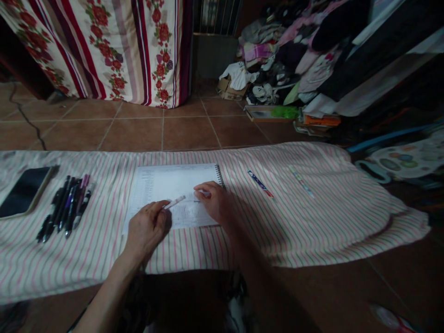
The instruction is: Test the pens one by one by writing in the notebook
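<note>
A spiral notebook (169,180) with printed or written lines lies on the striped cloth in front of me. Over its lower left part, my left hand (147,226) grips a slim white pen (176,202), which points up and to the right. My right hand (214,201) is closed in a pinch above the notebook's right side, near the spiral. A small pale piece shows at its fingertips, too small to name. Right of the notebook lie a dark blue and red pen (261,184) and a pale patterned pen (301,181).
On the left, a bundle of several pens (69,203) lies beside a dark-screened phone (26,190). The striped cloth (222,249) covers the low surface. Beyond are floor tiles (183,132), a floral curtain (132,51) and a pile of clothes (277,60).
</note>
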`<move>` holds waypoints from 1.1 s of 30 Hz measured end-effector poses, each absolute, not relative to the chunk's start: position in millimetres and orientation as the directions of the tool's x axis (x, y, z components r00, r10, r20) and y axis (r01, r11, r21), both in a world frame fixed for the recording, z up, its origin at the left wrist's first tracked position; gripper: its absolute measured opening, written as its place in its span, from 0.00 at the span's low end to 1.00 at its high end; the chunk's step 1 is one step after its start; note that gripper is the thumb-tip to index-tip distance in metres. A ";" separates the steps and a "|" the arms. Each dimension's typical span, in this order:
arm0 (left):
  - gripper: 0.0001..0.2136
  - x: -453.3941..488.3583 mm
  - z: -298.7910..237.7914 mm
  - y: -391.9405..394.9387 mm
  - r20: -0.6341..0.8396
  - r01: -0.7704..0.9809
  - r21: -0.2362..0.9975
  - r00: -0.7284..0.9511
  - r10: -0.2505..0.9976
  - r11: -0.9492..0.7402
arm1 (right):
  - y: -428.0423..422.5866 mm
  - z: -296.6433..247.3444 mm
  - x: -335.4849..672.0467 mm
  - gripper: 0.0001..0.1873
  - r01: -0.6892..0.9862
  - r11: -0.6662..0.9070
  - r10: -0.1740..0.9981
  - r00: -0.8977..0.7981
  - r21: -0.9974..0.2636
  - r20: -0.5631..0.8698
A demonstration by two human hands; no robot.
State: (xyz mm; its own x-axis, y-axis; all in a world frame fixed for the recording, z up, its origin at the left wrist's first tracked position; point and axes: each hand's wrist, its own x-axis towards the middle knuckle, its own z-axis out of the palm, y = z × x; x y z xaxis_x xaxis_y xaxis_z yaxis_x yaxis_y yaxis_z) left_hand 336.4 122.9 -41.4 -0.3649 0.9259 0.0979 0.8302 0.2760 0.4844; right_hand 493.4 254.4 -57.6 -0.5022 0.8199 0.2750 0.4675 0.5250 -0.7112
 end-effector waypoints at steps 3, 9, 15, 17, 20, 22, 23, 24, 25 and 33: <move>0.17 336.8 -42.6 122.5 0.097 0.848 0.468 -0.327 0.940 0.247 | 248.7 -56.3 496.1 0.04 0.456 0.617 0.744 -0.603 -0.641 0.287; 0.16 337.9 -44.6 122.2 0.105 0.860 0.451 -0.318 0.942 0.240 | 246.1 -58.2 502.7 0.07 0.464 0.691 0.685 -0.664 -0.554 0.299; 0.16 339.6 -46.5 123.2 0.099 0.846 0.480 -0.316 0.944 0.233 | 248.2 -59.2 503.0 0.08 0.448 0.699 0.673 -0.676 -0.558 0.299; 0.16 340.6 -47.2 124.2 0.102 0.841 0.491 -0.317 0.943 0.229 | 249.6 -56.9 505.3 0.08 0.449 0.665 0.703 -0.645 -0.597 0.298; 0.15 342.5 -48.3 125.7 0.114 0.844 0.491 -0.307 0.945 0.215 | 252.1 -51.5 514.2 0.13 0.469 0.569 0.770 -0.591 -0.676 0.238; 0.15 343.9 -48.7 126.6 0.115 0.846 0.491 -0.301 0.947 0.209 | 252.6 -48.7 523.0 0.15 0.481 0.552 0.756 -0.633 -0.681 0.166; 0.15 344.5 -48.8 127.1 0.112 0.846 0.489 -0.299 0.948 0.210 | 252.4 -48.0 527.5 0.15 0.480 0.566 0.725 -0.676 -0.670 0.128; 0.15 345.1 -48.9 127.5 0.109 0.848 0.486 -0.299 0.948 0.211 | 251.8 -47.7 531.7 0.15 0.473 0.590 0.687 -0.720 -0.654 0.097; 0.15 345.6 -48.9 127.8 0.106 0.850 0.482 -0.297 0.949 0.212 | 250.9 -47.8 535.2 0.14 0.464 0.620 0.646 -0.760 -0.633 0.076; 0.16 347.1 -47.6 127.9 0.103 0.856 0.468 -0.298 0.949 0.218 | 248.1 -53.7 542.2 0.03 0.404 0.672 0.587 -0.802 -0.621 0.113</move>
